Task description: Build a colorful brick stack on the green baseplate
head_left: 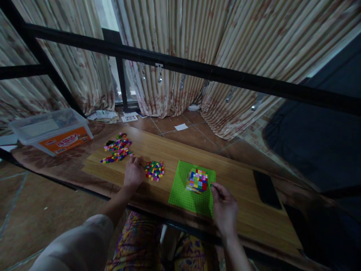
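Note:
A stack of small multicoloured building bricks (197,180) stands on a green studded baseplate (179,188). Just right of the stack, my right hand (225,207) pinches a small dark green brick (211,184) between thumb and forefinger. My left hand (134,172) rests with curled fingers at the left side of a small pile of loose bricks (154,170); what its fingertips hold, if anything, is hidden. Beyond that hand, to the left, lies a larger spread of sorted loose bricks (117,148) in many colours.
Everything lies on a long wooden board (239,177). A black phone (267,188) is at its right. A clear plastic tub (53,131) with an orange label stands at the far left. A black metal rail (180,64) crosses in front, with curtains (175,30) behind.

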Motion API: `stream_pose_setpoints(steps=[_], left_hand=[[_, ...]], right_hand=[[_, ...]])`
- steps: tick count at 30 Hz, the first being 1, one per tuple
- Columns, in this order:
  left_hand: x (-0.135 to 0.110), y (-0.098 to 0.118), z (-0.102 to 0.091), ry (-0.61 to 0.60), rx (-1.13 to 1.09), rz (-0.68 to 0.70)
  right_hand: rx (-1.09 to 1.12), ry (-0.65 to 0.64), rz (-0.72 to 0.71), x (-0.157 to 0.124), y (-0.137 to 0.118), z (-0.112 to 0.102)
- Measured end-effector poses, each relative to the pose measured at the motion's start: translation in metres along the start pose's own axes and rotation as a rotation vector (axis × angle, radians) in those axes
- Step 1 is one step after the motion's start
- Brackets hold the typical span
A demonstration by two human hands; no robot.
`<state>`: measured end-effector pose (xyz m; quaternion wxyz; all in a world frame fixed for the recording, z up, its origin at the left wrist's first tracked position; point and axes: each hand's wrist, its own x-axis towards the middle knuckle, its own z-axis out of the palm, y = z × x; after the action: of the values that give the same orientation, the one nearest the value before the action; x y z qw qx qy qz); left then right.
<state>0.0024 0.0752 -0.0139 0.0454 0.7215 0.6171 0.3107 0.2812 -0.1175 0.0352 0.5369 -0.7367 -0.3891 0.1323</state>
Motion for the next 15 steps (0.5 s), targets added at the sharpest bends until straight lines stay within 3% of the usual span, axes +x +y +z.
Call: stream_pose_setpoints(steps=[11,15], left_hand=[[0.000,0.002,-0.002,-0.016,0.004,-0.021],[0.000,0.002,-0.002,-0.014,0.008,-0.014]], right_hand=[[0.175,-0.031,-0.017,0.012,0.005,0.018],[0.253,-0.040,0.064,0.015,0.002,0.019]])
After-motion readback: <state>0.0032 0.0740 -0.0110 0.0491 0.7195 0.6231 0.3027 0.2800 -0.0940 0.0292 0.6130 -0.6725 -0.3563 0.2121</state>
